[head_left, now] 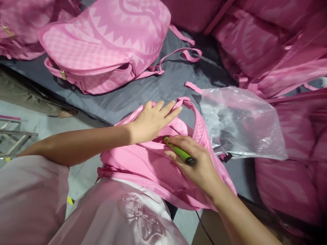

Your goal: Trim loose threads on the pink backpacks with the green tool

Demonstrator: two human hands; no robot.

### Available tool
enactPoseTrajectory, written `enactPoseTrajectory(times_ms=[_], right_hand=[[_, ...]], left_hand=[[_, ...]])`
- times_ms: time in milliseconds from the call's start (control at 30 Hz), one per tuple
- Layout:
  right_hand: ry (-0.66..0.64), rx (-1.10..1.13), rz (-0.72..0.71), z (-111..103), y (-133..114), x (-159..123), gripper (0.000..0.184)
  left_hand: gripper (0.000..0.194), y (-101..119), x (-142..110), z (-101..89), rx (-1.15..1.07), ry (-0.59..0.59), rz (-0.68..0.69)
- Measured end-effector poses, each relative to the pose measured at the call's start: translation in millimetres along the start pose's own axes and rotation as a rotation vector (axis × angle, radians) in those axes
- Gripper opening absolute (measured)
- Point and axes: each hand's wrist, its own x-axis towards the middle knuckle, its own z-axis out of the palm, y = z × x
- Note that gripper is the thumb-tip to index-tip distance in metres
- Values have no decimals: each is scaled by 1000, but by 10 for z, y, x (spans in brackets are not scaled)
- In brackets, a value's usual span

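A pink backpack (158, 166) lies in front of me at the table's near edge, its dotted mesh panel and straps facing up. My left hand (153, 120) presses on its upper part, palm down with the fingers spread. In my right hand (195, 158) is a thick green pen-like tool with a black end (180, 152). Its tip points up and left into a fold of the backpack, just below my left hand. The very tip is hard to make out, and so is the exact kind of tool.
A clear plastic bag (242, 122) lies right of the backpack on the grey table (133, 98). Another pink backpack (109, 47) rests beyond. More pink backpacks (288, 183) crowd the right side. A person's foot (67, 113) and a metal frame (17, 136) are at left.
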Motion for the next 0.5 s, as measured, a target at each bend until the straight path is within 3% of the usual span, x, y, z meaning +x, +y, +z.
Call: enactPoseTrajectory(times_ms=[167, 400, 500], right_hand=[[-189, -12, -18, -111, -12, 134, 24], [-76, -312, -6, 72, -104, 6, 25], [-42, -291, -30, 53, -103, -56, 24]], left_hand=[[92, -12, 45, -29, -75, -52, -3], [93, -25, 48, -9, -115, -65, 2], [95, -24, 50, -3, -121, -76, -5]])
